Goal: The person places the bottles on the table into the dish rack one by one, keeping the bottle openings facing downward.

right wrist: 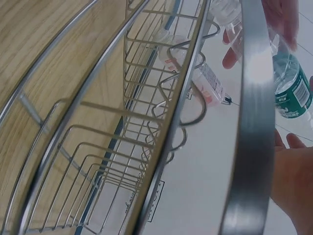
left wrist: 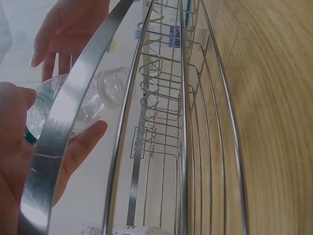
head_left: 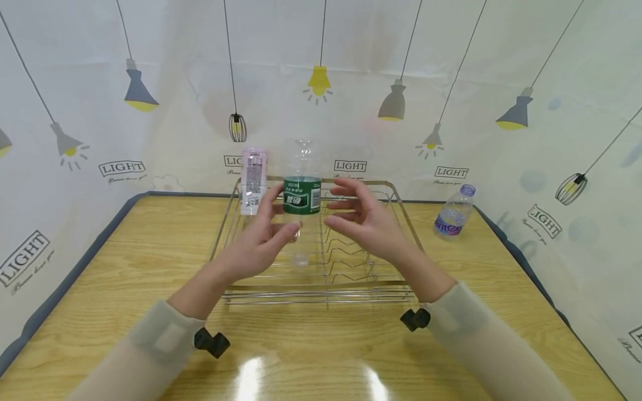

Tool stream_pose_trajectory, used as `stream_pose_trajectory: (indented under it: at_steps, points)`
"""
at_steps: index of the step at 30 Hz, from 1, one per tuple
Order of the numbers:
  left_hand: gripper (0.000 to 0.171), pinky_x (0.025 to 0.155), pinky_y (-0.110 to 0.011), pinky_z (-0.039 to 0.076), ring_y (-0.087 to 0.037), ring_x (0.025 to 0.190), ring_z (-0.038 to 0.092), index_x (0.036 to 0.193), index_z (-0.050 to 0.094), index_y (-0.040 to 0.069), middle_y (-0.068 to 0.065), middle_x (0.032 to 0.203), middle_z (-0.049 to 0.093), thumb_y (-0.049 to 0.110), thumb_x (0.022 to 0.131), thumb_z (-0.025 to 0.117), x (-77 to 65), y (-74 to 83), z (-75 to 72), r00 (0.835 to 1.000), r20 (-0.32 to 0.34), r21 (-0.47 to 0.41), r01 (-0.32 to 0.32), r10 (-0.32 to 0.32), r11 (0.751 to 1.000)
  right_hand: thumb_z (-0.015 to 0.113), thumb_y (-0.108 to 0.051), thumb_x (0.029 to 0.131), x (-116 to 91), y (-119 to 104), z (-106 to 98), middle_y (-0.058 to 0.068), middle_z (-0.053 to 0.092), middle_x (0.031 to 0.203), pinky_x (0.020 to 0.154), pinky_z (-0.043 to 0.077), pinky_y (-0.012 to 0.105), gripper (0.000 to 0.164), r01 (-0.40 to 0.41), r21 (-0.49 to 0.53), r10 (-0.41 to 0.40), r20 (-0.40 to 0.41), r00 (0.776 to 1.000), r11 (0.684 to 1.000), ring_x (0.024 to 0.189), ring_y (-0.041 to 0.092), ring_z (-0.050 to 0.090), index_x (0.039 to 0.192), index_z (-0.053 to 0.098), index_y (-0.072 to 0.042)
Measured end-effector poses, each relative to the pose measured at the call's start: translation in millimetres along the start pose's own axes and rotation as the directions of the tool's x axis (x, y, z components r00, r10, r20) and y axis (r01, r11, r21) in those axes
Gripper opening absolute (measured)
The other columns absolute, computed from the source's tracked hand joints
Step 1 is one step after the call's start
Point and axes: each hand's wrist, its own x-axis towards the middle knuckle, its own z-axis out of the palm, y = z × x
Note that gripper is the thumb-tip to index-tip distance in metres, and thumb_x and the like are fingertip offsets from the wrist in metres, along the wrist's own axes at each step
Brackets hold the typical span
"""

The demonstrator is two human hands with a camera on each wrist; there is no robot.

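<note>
A clear plastic bottle (head_left: 302,196) with a green label is held upside down above the wire rack, its neck pointing downward. My left hand (head_left: 248,245) grips it from the left side, thumb in front and fingers partly hidden behind. On the other side, my right hand (head_left: 368,223) has its fingers spread and loosely bent, close to the label with a small gap. In the right wrist view, the bottle's green label (right wrist: 292,93) shows beyond the rack's bright metal band. Below both hands is the metal dish rack (head_left: 321,288), with wavy wire dividers on its right half.
A pink-and-white labelled bottle (head_left: 254,181) stands at the rack's back left. To the right of the rack, a small clear bottle (head_left: 453,214) with a purple cap and label stands on the wooden table (head_left: 145,262). A lamp-printed cloth (head_left: 361,44) hangs behind.
</note>
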Motion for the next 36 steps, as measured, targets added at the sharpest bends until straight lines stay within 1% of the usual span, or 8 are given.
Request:
stream_pose_trajectory:
  at_steps: [2, 6, 10, 15, 21, 25, 29, 36]
  points:
    - [0.078, 0.112, -0.054, 0.058, -0.044, 0.147, 0.058, 0.174, -0.001, 0.034, -0.016, 0.167, 0.035, 0.026, 0.118, 0.053, 0.4, -0.6, 1.6, 1.000, 0.015, -0.010, 0.009, -0.009, 1.000, 0.078, -0.016, 0.104, 2.0, -0.8, 3.8, 0.009, 0.052, 0.162, 0.114, 0.057, 0.046, 0.080, -0.012, 0.014, 0.012, 0.004, 1.000, 1.000, 0.141, 0.032, 0.064, 0.170, 0.034, -0.021]
    - [0.084, 0.113, -0.056, 0.057, -0.045, 0.144, 0.060, 0.174, -0.007, 0.042, -0.016, 0.170, 0.032, 0.027, 0.117, 0.054, 0.2, -0.4, 4.0, 0.999, 0.040, -0.009, 0.032, -0.032, 0.999, 0.078, -0.012, 0.103, 5.5, -0.9, 10.7, 0.014, 0.050, 0.162, 0.110, 0.060, 0.044, 0.088, -0.015, 0.057, 0.015, 0.012, 1.000, 0.998, 0.137, 0.035, 0.066, 0.173, 0.027, -0.023]
    - [0.087, 0.114, -0.060, 0.055, -0.043, 0.140, 0.064, 0.172, -0.009, 0.048, -0.019, 0.167, 0.037, 0.030, 0.117, 0.055, -0.9, 0.7, 5.1, 0.997, 0.048, 0.010, 0.054, -0.054, 0.998, 0.079, -0.008, 0.102, 7.2, -0.7, 16.0, 0.017, 0.049, 0.159, 0.108, 0.061, 0.043, 0.094, -0.013, 0.057, 0.013, 0.003, 1.000, 0.998, 0.133, 0.038, 0.067, 0.175, 0.021, -0.026]
    - [0.091, 0.111, -0.062, 0.057, -0.043, 0.140, 0.065, 0.174, -0.009, 0.045, -0.021, 0.166, 0.041, 0.027, 0.116, 0.059, -1.6, 1.2, 5.4, 0.998, 0.035, 0.042, 0.060, -0.061, 0.997, 0.080, -0.007, 0.100, 8.6, 0.6, 19.1, 0.018, 0.050, 0.156, 0.107, 0.062, 0.045, 0.098, -0.014, 0.051, 0.014, 0.001, 1.000, 0.999, 0.132, 0.038, 0.069, 0.175, 0.020, -0.026]
    - [0.095, 0.105, -0.059, 0.061, -0.042, 0.141, 0.064, 0.174, -0.008, 0.046, -0.021, 0.169, 0.038, 0.028, 0.114, 0.062, -2.7, 1.0, 4.7, 0.998, 0.019, 0.075, 0.059, -0.061, 0.995, 0.080, -0.005, 0.100, 8.6, 0.1, 21.0, 0.020, 0.052, 0.156, 0.106, 0.062, 0.045, 0.099, -0.020, 0.070, 0.019, 0.019, 1.000, 0.997, 0.131, 0.040, 0.069, 0.175, 0.019, -0.024]
    - [0.096, 0.103, -0.056, 0.062, -0.040, 0.142, 0.063, 0.175, -0.007, 0.044, -0.022, 0.169, 0.038, 0.028, 0.113, 0.064, -2.8, 1.2, 4.9, 0.998, 0.006, 0.095, 0.058, -0.058, 0.994, 0.081, -0.005, 0.099, 7.8, -1.7, 21.3, 0.018, 0.053, 0.154, 0.103, 0.063, 0.042, 0.096, -0.034, 0.076, 0.032, 0.024, 0.999, 0.997, 0.131, 0.039, 0.069, 0.174, 0.023, -0.022]
    - [0.097, 0.103, -0.053, 0.063, -0.039, 0.141, 0.062, 0.175, -0.007, 0.042, -0.021, 0.168, 0.040, 0.027, 0.112, 0.066, -2.5, 1.5, 5.2, 0.998, -0.003, 0.083, 0.059, -0.059, 0.995, 0.082, -0.006, 0.099, 7.8, -1.4, 21.0, 0.018, 0.054, 0.152, 0.100, 0.065, 0.042, 0.094, -0.039, 0.073, 0.037, 0.029, 0.999, 0.997, 0.129, 0.039, 0.070, 0.172, 0.026, -0.022]
    - [0.098, 0.104, -0.054, 0.063, -0.040, 0.141, 0.062, 0.176, -0.005, 0.042, -0.020, 0.165, 0.042, 0.026, 0.112, 0.067, -3.1, 2.0, 5.5, 0.999, -0.014, 0.086, 0.050, -0.049, 0.995, 0.082, -0.010, 0.100, 8.1, 0.0, 20.9, 0.015, 0.057, 0.147, 0.098, 0.065, 0.043, 0.086, -0.052, 0.046, 0.050, 0.045, 0.998, 0.998, 0.125, 0.037, 0.071, 0.169, 0.033, -0.023]
